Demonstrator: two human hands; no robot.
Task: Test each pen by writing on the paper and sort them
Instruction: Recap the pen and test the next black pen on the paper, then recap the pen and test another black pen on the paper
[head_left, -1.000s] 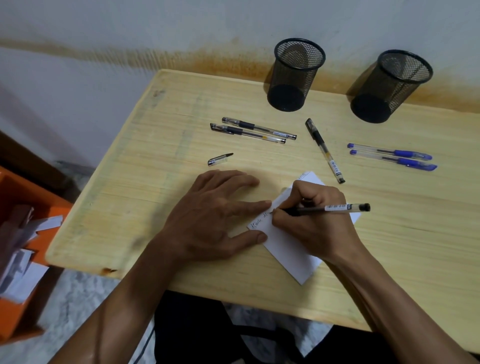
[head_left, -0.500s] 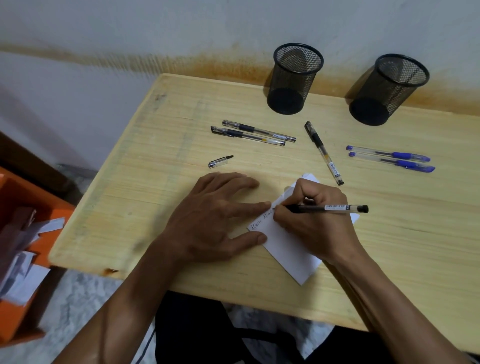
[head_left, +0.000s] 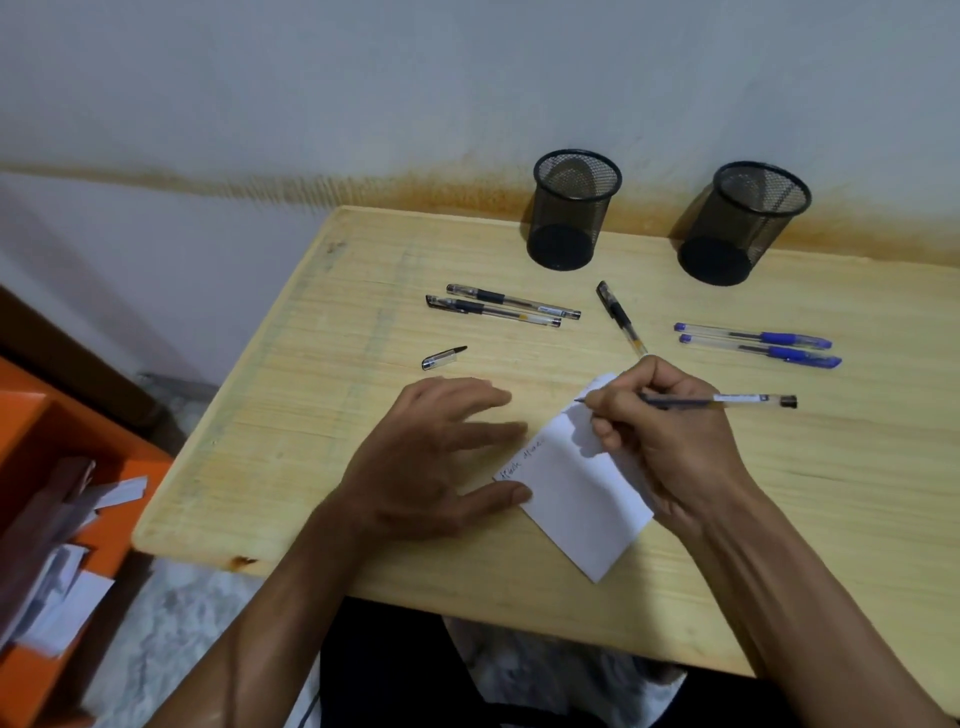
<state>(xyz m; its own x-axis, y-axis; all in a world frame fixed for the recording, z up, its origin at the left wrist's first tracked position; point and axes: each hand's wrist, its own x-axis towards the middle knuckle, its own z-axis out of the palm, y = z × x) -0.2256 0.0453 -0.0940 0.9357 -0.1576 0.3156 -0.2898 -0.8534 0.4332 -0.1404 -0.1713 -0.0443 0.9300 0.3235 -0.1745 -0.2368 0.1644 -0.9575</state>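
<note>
A white slip of paper (head_left: 576, 493) with a line of writing near its left edge lies on the wooden table (head_left: 322, 415). My right hand (head_left: 670, 447) grips an uncapped black pen (head_left: 727, 400), its tip lifted above the paper's far end. My left hand (head_left: 431, 462) lies spread with straight fingers, thumb at the paper's left corner. The pen's cap (head_left: 444, 357) lies left of the hands. Two black pens (head_left: 509, 306) lie side by side, a third black pen (head_left: 621, 317) lies at an angle, and two blue pens (head_left: 758, 344) lie on the right.
Two black mesh pen cups stand at the table's back edge by the wall, one in the middle (head_left: 571, 208) and one to the right (head_left: 743, 223). An orange shelf (head_left: 47, 467) with paper scraps stands on the floor at the left.
My right hand has lifted the pen off the writing and moved it up and to the right. My left hand's fingers have slid back off the paper, leaving the written line uncovered.
</note>
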